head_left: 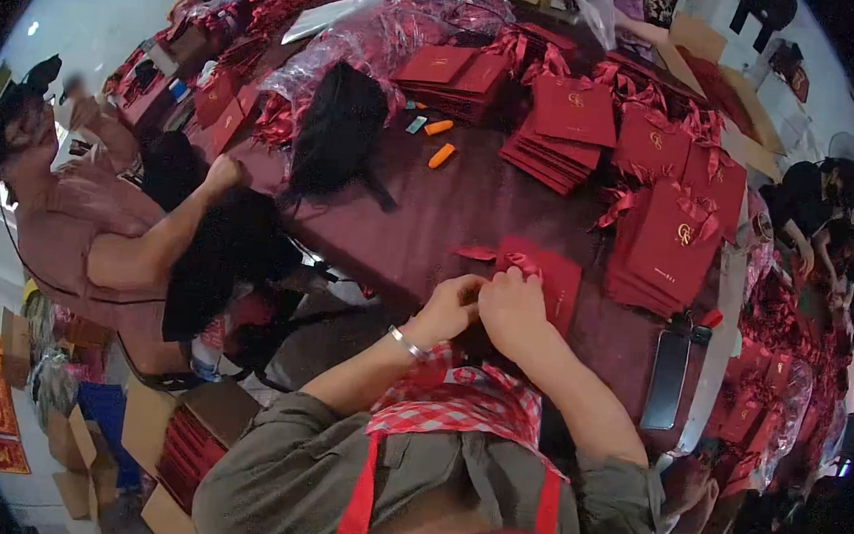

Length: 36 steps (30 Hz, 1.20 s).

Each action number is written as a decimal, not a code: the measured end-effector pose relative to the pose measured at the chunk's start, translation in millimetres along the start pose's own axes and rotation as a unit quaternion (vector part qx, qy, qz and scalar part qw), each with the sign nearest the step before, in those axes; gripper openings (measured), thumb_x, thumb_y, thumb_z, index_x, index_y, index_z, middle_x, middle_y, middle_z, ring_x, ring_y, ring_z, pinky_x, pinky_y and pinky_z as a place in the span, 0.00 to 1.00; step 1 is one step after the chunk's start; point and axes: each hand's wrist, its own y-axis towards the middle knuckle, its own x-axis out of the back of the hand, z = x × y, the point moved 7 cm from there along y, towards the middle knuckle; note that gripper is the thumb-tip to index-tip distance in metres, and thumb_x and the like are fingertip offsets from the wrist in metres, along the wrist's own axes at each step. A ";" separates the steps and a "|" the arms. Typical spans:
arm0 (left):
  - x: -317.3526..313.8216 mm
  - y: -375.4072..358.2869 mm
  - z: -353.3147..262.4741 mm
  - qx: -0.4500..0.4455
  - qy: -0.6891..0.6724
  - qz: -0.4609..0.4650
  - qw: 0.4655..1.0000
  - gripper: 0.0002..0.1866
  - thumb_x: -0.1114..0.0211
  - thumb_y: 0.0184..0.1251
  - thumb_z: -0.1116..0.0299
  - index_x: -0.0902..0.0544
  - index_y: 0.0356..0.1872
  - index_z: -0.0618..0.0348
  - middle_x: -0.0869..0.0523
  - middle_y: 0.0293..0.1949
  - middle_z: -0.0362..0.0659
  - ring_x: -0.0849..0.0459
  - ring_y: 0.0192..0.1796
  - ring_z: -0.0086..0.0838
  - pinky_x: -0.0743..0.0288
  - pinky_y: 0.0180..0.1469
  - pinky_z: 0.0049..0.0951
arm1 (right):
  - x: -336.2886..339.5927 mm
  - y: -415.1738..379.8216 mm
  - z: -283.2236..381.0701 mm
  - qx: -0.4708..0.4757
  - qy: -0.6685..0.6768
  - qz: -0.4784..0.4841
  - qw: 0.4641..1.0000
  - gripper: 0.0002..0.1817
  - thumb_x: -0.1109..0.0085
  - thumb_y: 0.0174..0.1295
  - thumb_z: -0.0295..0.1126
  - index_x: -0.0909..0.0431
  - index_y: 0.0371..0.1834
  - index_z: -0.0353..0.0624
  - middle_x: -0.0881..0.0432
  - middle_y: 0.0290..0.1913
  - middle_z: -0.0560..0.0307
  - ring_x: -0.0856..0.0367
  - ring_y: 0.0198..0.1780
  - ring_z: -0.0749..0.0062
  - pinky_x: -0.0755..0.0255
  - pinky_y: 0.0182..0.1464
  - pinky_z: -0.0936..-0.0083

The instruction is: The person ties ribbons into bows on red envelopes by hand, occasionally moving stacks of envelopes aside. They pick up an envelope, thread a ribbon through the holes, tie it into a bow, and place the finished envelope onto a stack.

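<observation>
A dark red paper gift bag lies flat at the table's near edge, in front of my body. At its top a red ribbon shows just beyond my fingers, and a loose ribbon end sticks out to the left. My right hand is closed over the bag, its fingers pinched on the ribbon. Touching it from the left is my left hand, also closed, with a silver bracelet at the wrist. What its fingertips grip is hidden between the two hands.
Stacks of red bags with gold print stand to the right and at the back. A phone lies at the right edge. Two orange cutters and a black bag lie further back. Another person sits at left.
</observation>
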 end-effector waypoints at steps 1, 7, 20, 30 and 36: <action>-1.4 2.3 4.0 0.023 -0.001 0.017 1.000 0.17 0.37 0.57 0.79 0.23 0.49 0.68 0.16 0.43 0.46 0.19 0.47 0.26 0.25 0.49 0.27 | 5.1 -2.9 -6.6 -0.005 0.043 -0.039 0.998 0.09 0.44 0.50 0.32 0.19 0.32 0.41 0.19 0.33 0.55 0.21 0.41 0.61 0.27 0.43 0.60; -4.5 10.5 16.3 -0.031 0.027 0.005 0.999 0.16 0.38 0.56 0.79 0.22 0.48 0.68 0.15 0.41 0.45 0.19 0.43 0.25 0.25 0.47 0.26 | -2.5 -32.1 -27.9 -0.048 0.152 -0.101 0.982 0.08 0.44 0.57 0.36 0.22 0.29 0.43 0.21 0.31 0.53 0.22 0.37 0.59 0.26 0.39 0.62; 4.7 -6.9 32.4 0.097 -0.099 0.141 0.980 0.14 0.44 0.63 0.80 0.24 0.51 0.68 0.17 0.43 0.41 0.21 0.44 0.22 0.25 0.47 0.23 | -23.2 -44.2 -17.8 -0.042 0.180 -0.182 0.966 0.04 0.47 0.51 0.29 0.24 0.31 0.46 0.23 0.33 0.56 0.24 0.42 0.61 0.31 0.49 0.61; -2.4 14.0 -29.3 -0.134 0.281 0.169 0.935 0.08 0.38 0.53 0.76 0.21 0.35 0.66 0.21 0.29 0.53 0.19 0.35 0.45 0.27 0.37 0.35 | -9.8 -61.0 -48.0 -0.057 0.299 -0.332 0.893 0.27 0.31 0.45 0.34 0.26 0.50 0.41 0.26 0.47 0.48 0.28 0.52 0.53 0.31 0.55 0.62; -3.5 21.6 -26.9 -0.201 0.375 0.151 0.892 0.07 0.38 0.53 0.72 0.21 0.33 0.62 0.20 0.31 0.50 0.20 0.38 0.47 0.26 0.39 0.41 | -55.4 -60.5 -65.9 -0.181 0.351 -0.177 0.902 0.51 0.33 0.51 0.48 0.53 0.69 0.33 0.41 0.66 0.32 0.44 0.68 0.42 0.42 0.67 0.60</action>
